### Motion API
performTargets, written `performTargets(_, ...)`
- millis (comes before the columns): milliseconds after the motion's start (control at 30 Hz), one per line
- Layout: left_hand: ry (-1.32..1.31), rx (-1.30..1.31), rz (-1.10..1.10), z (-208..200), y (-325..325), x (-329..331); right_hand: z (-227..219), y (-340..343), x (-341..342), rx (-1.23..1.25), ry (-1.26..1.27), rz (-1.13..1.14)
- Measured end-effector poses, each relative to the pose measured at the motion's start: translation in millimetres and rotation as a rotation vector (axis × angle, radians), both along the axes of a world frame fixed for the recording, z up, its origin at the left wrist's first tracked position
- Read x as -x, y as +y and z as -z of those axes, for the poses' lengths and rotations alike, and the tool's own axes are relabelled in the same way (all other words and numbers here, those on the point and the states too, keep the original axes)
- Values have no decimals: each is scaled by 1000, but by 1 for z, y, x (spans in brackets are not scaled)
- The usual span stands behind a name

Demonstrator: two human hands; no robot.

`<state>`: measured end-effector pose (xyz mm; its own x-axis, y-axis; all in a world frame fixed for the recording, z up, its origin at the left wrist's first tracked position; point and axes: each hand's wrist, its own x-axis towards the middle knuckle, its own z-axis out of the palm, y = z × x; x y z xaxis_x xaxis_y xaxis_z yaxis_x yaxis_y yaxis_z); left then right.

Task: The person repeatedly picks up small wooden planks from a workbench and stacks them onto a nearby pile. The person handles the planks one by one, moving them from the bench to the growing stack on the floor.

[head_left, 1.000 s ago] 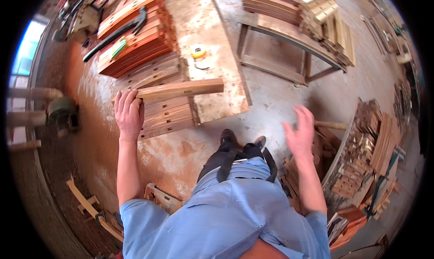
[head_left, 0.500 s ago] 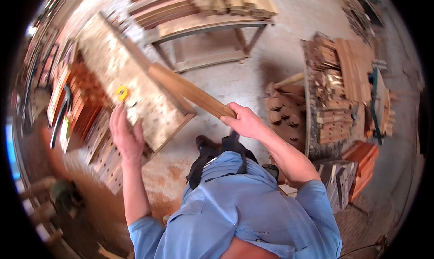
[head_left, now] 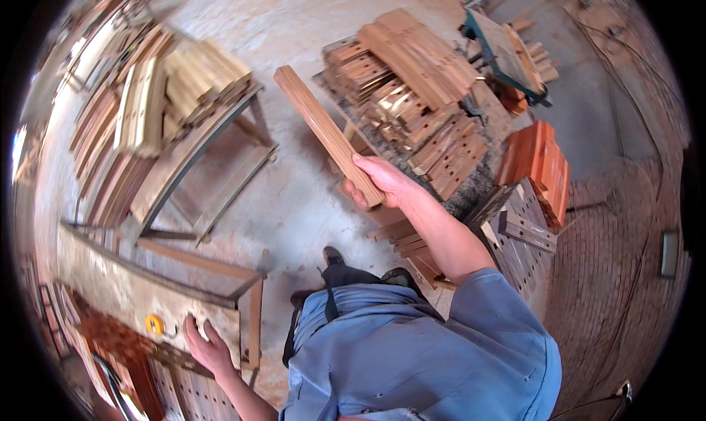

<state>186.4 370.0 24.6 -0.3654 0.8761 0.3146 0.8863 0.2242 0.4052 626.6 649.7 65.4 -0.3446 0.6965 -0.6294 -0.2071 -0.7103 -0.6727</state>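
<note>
My right hand [head_left: 373, 180] grips a wooden bar [head_left: 321, 127] close to its near end. The bar points up and to the left, held in the air over the floor between two work tables. My left hand [head_left: 209, 344] hangs over the end of a worn, light workbench [head_left: 118, 277], its fingers spread and nothing in them. A yellow tape measure [head_left: 154, 324] lies on that bench, just left of my left fingers.
A metal-framed table [head_left: 158, 200] at the left bears stacked timber bars [head_left: 202, 72]. Drilled wooden pieces and planks [head_left: 419, 57] crowd the right-hand table. Beyond my right forearm stand reddish boards [head_left: 537, 167] and a stack of drilled blocks [head_left: 518, 222].
My view has swung to the right, so the workbench now sits lower left. My right hand has carried the bar away from the bench toward the right-hand table. My left hand stays spread.
</note>
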Motion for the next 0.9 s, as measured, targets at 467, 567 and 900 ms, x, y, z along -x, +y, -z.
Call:
performTargets(467, 16, 124, -105, 4, 11, 3, -51, 138, -152, -977, -1862, 105)
performTargets(567, 34, 164, -131, 5, 12, 4, -38, 150, -171, -974, -1898, 141)
performTargets(900, 41, 298, -324, 36, -77, 47, -25, 171, -163, -1015, -2128, 50)
